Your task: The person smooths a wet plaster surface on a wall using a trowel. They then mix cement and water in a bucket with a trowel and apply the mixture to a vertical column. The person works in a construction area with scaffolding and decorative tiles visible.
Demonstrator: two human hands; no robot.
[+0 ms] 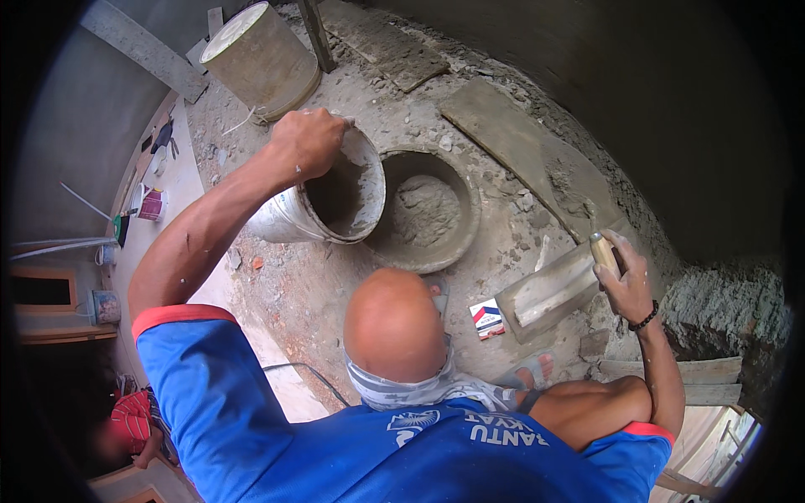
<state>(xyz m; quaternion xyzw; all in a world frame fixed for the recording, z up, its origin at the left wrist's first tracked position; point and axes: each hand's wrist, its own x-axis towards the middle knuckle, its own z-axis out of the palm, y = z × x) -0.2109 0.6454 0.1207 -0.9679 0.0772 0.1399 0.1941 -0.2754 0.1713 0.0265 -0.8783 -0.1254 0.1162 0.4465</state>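
Tilted pale bucket (pixel 285 220) and round basin (pixel 478 220), side by side on the rubble-strewn floor in front of the person. The bucket leans with its mouth toward the basin and overlaps the basin's left side; whether the two rims touch cannot be told. Wet grey residue coats the bucket's inner wall, and a mound of grey mortar (pixel 423 210) lies in the basin. The left grip (pixel 310 142) is closed in a fist at the bucket's upper rim, its fingertips hidden from view. The right grip (pixel 627 283), well apart from the basin, is curled around the wooden handle of a hand tool (pixel 605 258) with a metal collar; the tool's working end cannot be made out against the grey material. Just beside the right grip lies a grey rectangular slab (pixel 549 293) bearing a pale streak, with a small red, white and blue carton (pixel 486 319) near its left end. Above the slab, a mortar-smeared board (pixel 507 138) runs obliquely along the wall's foot. Beyond the tilted bucket stands a second bucket (pixel 268 63), stained grey. At the far left are a purple pail (pixel 151 204) and, lower, another person in a red top (pixel 132 422).
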